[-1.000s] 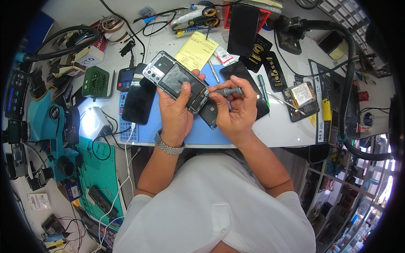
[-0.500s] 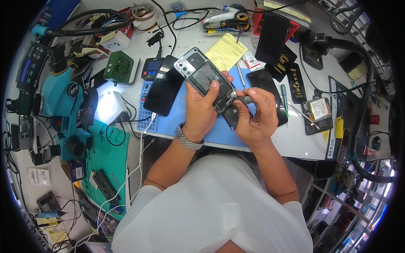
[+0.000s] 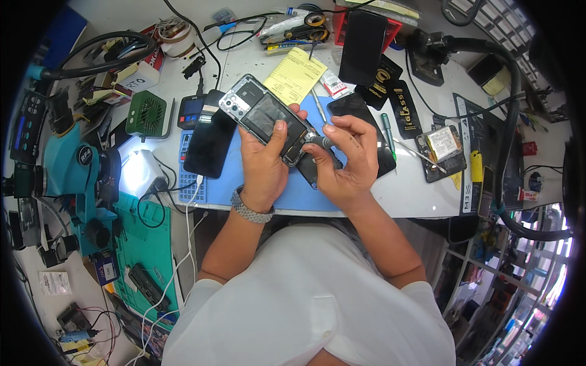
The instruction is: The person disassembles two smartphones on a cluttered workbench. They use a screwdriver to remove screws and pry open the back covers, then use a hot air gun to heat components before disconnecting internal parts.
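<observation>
My left hand [image 3: 264, 165] is closed round a smartphone [image 3: 264, 114] with its back off; the camera lenses and inner parts show, and my thumb lies across them. In my right hand [image 3: 351, 165], thumb and fingers pinch the grey handle of a small screwdriver [image 3: 320, 141] at the phone's lower end. Its tip is hidden, so I cannot tell what it touches. Beneath that hand lies a dark phone-sized panel [image 3: 310, 172], partly covered. On either side of my hands lie a black phone [image 3: 210, 143] and another dark phone [image 3: 381, 149].
A blue mat [image 3: 229, 177] lies under my hands. Right of it are a green screwdriver [image 3: 389, 131] and an opened device [image 3: 441, 152]. Yellow paper [image 3: 296, 76] lies beyond the phone. At left stand a green fan [image 3: 148, 116], a lit lamp [image 3: 139, 171] and a teal microscope [image 3: 67, 161].
The whole view has shifted, so the bench and hands appear farther left. My right fingers have changed slightly round the screwdriver handle. The left hand keeps its hold on the smartphone.
</observation>
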Demonstrator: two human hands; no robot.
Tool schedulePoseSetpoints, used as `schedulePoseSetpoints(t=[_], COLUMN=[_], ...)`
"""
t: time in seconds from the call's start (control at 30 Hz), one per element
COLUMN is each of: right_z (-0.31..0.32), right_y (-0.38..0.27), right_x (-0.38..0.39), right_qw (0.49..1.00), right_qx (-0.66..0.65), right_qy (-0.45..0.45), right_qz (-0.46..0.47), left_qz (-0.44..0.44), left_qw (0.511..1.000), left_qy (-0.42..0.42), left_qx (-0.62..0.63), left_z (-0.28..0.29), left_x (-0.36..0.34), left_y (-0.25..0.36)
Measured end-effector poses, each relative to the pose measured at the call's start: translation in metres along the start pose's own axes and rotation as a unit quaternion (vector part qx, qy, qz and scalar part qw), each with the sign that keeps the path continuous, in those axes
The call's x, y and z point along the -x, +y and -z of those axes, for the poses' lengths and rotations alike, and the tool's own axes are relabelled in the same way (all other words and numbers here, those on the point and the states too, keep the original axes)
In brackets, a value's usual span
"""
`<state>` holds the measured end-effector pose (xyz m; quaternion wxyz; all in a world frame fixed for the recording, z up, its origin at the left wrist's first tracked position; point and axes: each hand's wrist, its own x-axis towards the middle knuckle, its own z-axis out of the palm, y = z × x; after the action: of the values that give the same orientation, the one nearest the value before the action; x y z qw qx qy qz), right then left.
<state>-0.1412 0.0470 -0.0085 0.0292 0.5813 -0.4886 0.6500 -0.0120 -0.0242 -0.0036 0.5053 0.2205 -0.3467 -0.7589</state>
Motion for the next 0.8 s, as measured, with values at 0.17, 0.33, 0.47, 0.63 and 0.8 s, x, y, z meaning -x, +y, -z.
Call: schedulePoseSetpoints(t=[0.17,0.33,0.47,0.63,0.8], right_z=[-0.002,-0.001,-0.005,-0.006,-0.007], right_y=[-0.002,0.004,-0.001,0.004,-0.001], right_x=[0.001,0.006,0.0,0.006,0.002], right_qw=[0.997,0.999,0.998,0.997,0.999], right_qx=[-0.055,-0.01,-0.005,0.039,-0.009], right_qy=[-0.004,-0.035,-0.056,-0.07,-0.045], right_qz=[-0.047,-0.029,-0.011,-0.007,-0.009], left_qz=[0.008,0.012,0.008,0.001,0.007], left_qw=[1.0,1.0,1.0,1.0,1.0], left_qy=[0.001,0.001,0.0,-0.001,-0.005], left_qx=[0.0,-0.008,-0.004,-0.004,-0.004], left_z=[0.003,0.003,0.004,0.002,0.003], left_x=[-0.001,-0.001,-0.002,0.001,0.0], left_y=[-0.001,0.001,0.0,0.0,0.001])
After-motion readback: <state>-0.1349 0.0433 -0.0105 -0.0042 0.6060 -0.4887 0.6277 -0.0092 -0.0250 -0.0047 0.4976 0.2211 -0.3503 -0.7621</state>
